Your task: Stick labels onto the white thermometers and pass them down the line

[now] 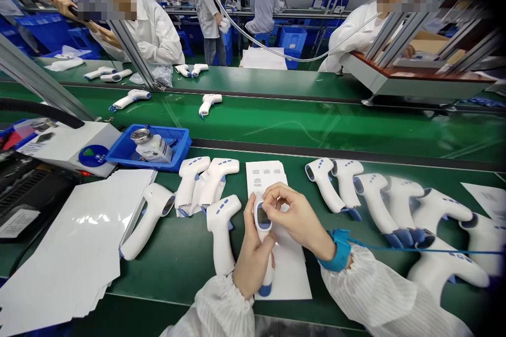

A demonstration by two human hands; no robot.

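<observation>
Device (264, 226): lower centre of frame, above white paper (290, 276), screen (262, 214) facing up
Left hand (253, 259): curled round device, holding it
Right hand (297, 217): fingertips bunched at screen; cannot tell if gripping anything
Handling: probably best with left steady, right fingertips light

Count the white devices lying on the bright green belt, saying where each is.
2: the left device lies beyond the blue tray; the right device lies farther right. The slanted post at left covers part of the belt, possibly hiding more.
</observation>
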